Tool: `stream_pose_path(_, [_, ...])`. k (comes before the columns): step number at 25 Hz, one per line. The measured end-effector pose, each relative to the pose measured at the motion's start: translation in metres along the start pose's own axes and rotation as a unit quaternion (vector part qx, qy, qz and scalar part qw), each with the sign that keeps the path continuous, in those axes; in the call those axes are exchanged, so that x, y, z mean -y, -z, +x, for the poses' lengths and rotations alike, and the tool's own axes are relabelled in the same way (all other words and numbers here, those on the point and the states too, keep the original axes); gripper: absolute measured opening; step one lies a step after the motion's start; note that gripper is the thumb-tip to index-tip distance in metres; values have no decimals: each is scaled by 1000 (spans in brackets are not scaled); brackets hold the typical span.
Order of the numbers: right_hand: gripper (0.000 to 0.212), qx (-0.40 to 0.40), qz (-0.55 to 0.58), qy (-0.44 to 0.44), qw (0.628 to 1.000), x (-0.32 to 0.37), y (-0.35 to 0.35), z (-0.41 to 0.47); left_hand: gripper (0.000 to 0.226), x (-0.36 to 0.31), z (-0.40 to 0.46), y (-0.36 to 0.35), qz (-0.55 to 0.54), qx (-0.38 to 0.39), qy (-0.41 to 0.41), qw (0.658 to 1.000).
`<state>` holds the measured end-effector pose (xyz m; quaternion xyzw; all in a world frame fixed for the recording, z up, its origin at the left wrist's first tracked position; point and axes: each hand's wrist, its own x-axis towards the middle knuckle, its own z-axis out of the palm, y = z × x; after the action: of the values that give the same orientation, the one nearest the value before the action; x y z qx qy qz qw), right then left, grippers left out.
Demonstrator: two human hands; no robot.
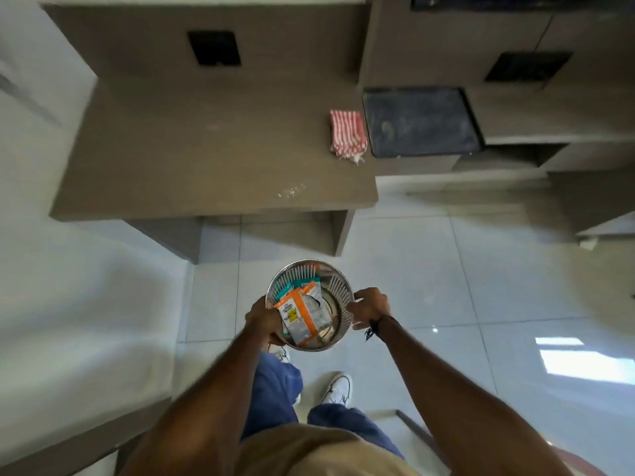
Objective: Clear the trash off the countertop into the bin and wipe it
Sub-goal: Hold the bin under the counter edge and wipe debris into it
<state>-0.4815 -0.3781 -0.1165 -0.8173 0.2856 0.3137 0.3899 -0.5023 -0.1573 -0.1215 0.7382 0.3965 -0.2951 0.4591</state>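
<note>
While both hands grip its rim, left hand (262, 317) and right hand (370, 308) on opposite sides, the round slotted metal bin (338, 290) hangs over the tiled floor (446, 269), with orange-and-white wrappers (302, 316) inside. Beyond, a red-striped cloth (347, 134) lies on the brown countertop (206, 152).

The printing on the orange-and-white wrapper (302, 317) in the bin (338, 290) is too blurred to read.
</note>
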Motion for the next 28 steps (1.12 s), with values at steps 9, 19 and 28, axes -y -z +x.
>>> stream_pose_path(9, [26, -246, -46, 167, 954, 156, 62, 56, 31, -23, 50, 22, -51, -29, 50, 997])
stream_pose_path(19, [94, -205, -214, 178, 939, 316, 75, 203, 38, -38, 118, 41, -62, -23, 137, 988])
stream_pose_path(28, [44, -231, -329, 268, 876, 240, 49, 161, 26, -49, 109, 43, -115, -31, 120, 986])
